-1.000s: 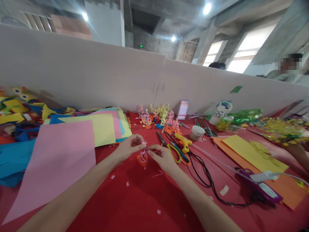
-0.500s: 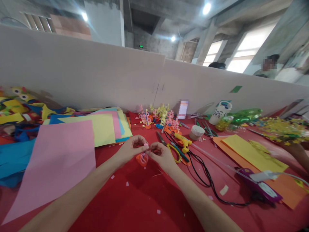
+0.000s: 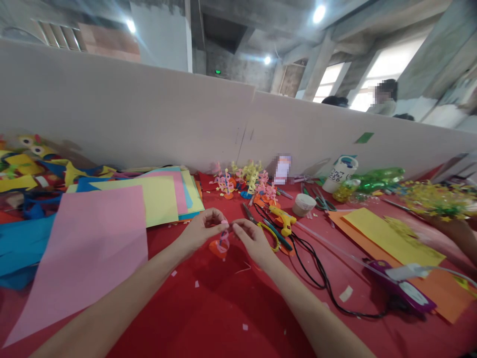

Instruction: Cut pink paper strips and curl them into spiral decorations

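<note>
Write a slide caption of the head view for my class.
Left hand pinches the top of a pink paper spiral on an orange base, right hand close by, yellow glue gun beyond.

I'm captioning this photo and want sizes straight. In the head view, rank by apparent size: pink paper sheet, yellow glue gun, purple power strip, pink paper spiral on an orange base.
1. Pink paper sheet
2. Purple power strip
3. Unranked: yellow glue gun and pink paper spiral; too alike, and the left hand partly covers the spiral.

Rm nearside — scissors, glue gun block R.
</note>
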`<state>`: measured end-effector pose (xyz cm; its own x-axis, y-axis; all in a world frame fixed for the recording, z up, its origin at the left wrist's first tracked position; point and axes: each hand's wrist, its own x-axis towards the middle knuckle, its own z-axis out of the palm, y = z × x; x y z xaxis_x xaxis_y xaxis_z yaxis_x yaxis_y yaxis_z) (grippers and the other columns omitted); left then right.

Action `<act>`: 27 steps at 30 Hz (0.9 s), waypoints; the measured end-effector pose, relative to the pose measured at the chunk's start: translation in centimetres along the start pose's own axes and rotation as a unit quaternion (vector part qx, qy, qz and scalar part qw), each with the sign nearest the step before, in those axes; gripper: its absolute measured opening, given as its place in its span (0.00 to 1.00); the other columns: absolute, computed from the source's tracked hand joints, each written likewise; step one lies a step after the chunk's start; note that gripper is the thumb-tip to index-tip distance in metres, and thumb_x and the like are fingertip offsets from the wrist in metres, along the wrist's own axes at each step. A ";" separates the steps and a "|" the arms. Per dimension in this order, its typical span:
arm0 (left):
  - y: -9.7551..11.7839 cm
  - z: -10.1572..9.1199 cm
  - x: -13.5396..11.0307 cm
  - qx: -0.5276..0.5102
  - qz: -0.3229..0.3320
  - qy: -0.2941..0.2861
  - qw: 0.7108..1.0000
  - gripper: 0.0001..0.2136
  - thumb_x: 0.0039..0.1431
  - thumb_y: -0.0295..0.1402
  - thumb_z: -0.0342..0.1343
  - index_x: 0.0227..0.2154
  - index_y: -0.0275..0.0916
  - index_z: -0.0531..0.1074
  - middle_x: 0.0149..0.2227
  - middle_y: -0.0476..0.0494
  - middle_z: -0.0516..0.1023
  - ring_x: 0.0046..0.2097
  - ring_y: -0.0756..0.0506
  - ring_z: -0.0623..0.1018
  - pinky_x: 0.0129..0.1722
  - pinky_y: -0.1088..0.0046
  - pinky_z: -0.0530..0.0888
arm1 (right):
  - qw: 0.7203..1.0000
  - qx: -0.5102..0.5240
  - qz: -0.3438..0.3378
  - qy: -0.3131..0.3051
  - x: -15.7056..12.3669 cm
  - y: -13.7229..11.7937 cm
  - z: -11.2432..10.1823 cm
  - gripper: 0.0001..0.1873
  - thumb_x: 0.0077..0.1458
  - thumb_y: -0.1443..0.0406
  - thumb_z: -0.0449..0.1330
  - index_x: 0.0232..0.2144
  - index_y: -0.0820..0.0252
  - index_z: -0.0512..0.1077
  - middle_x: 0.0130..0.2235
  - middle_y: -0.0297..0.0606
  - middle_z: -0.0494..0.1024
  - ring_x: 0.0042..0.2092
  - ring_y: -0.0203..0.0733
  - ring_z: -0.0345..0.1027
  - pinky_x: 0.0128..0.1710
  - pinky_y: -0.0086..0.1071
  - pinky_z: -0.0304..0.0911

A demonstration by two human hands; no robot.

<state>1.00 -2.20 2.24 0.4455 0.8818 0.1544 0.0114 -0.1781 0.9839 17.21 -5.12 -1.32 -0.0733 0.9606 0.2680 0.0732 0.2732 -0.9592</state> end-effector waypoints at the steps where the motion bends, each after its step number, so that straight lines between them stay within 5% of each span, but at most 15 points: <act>1: -0.1 0.0 0.0 0.001 0.005 0.001 1.000 0.08 0.49 0.35 0.58 0.26 0.38 0.65 0.27 0.51 0.69 0.30 0.51 0.71 0.33 0.73 0.68 | 1.000 -0.006 0.002 -0.004 0.0 -0.1 0.0 0.14 0.51 0.55 0.56 0.31 0.59 0.70 0.32 0.38 0.76 0.34 0.39 0.69 0.33 0.31 0.63; 10: 0.2 0.6 -0.2 0.007 -0.002 0.015 1.000 0.10 0.47 0.36 0.59 0.26 0.38 0.64 0.28 0.50 0.69 0.32 0.50 0.71 0.32 0.73 0.68 | 0.989 -0.147 -0.010 0.016 -0.5 -1.5 0.6 0.06 0.46 0.62 0.60 0.27 0.59 0.70 0.29 0.36 0.75 0.31 0.38 0.66 0.31 0.31 0.61; 27: 0.5 0.8 -0.5 0.003 -0.008 0.001 1.000 0.08 0.49 0.35 0.59 0.26 0.38 0.65 0.28 0.51 0.69 0.31 0.50 0.72 0.32 0.73 0.68 | 0.991 -0.132 -0.011 0.026 -0.5 -1.3 1.1 0.05 0.45 0.63 0.58 0.25 0.59 0.69 0.27 0.35 0.72 0.30 0.39 0.64 0.32 0.31 0.60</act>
<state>1.48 -3.04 2.54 0.4432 0.8856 0.1391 0.0233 -0.1665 0.9858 16.09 -6.03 -0.30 -0.0277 0.9536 0.2997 0.3309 0.2916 -0.8975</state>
